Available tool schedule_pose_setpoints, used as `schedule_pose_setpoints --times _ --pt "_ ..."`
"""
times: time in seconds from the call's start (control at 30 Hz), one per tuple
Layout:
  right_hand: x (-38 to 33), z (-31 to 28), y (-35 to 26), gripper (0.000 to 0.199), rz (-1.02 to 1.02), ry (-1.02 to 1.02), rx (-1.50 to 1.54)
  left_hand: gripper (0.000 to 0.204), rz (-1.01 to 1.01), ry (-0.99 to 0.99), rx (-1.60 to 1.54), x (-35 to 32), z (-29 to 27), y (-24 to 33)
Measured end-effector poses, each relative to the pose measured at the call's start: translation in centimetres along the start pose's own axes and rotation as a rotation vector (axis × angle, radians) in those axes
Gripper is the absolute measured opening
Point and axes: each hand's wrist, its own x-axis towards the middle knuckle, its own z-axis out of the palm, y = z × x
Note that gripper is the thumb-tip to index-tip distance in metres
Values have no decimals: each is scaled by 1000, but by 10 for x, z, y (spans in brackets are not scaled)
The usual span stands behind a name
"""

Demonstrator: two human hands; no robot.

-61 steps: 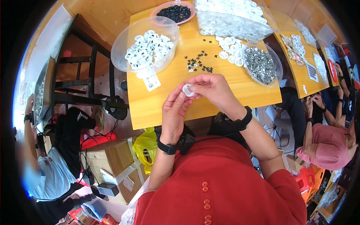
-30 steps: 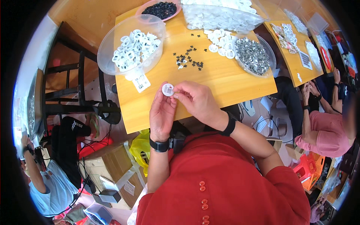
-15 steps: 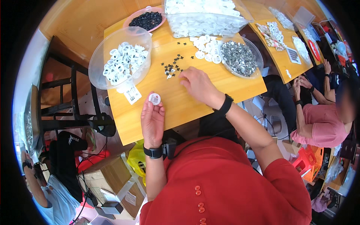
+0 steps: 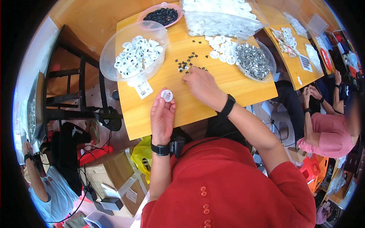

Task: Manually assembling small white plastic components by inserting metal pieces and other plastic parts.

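Observation:
My left hand (image 4: 162, 117) holds a small round white disc (image 4: 166, 95) by its fingertips, above the near part of the wooden table (image 4: 228, 91). My right hand (image 4: 201, 84) reaches forward, palm down, its fingertips touching a scatter of small black parts (image 4: 186, 64) on the tabletop. A clear bowl of finished white discs with dark centres (image 4: 134, 57) stands to the left of the black parts. Loose white discs (image 4: 222, 47) lie behind my right hand.
A clear bowl of small silvery parts (image 4: 253, 60) sits at the right, a pink bowl of black parts (image 4: 161, 16) and a clear tub of white discs (image 4: 222, 17) at the back. Other people sit at right (image 4: 327, 129) and lower left (image 4: 49, 190). Cardboard boxes (image 4: 110, 171) stand below the table.
My hands have parted: the right hand left the disc and stretched forward to the black parts, while the left hand kept the white disc.

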Motion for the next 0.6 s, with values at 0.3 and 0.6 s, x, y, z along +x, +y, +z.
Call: schedule_pose_setpoints --times 0.3,0.6 --pt "1 0 2 11 54 -51 79 36 32 23 12 1 3 -2" --pt "1 -2 -4 9 -6 -41 -72 35 15 -17 2 0 -2 -4"
